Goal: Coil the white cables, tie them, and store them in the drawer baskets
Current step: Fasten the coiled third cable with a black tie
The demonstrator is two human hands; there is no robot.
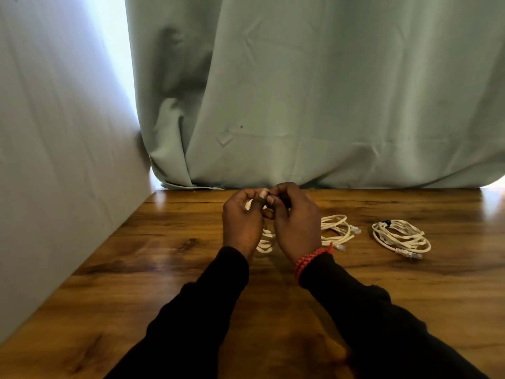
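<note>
glossy wood-grain table [169, 269]; matt cloth curtain [328, 91] beyond the fingers; clear plastic plug [412, 255] on a smooth white cable [400, 237].

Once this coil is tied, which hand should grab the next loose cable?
Probably the right hand. The untied coil lies just beside it on the table, while the left hand would have to cross over. Both hands now hold the current cable.

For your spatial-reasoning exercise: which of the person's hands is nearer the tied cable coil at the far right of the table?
Right. The right hand is nearer the tied cable coil, which lies off to its right; the left hand is farther left, beyond the right hand.
</note>
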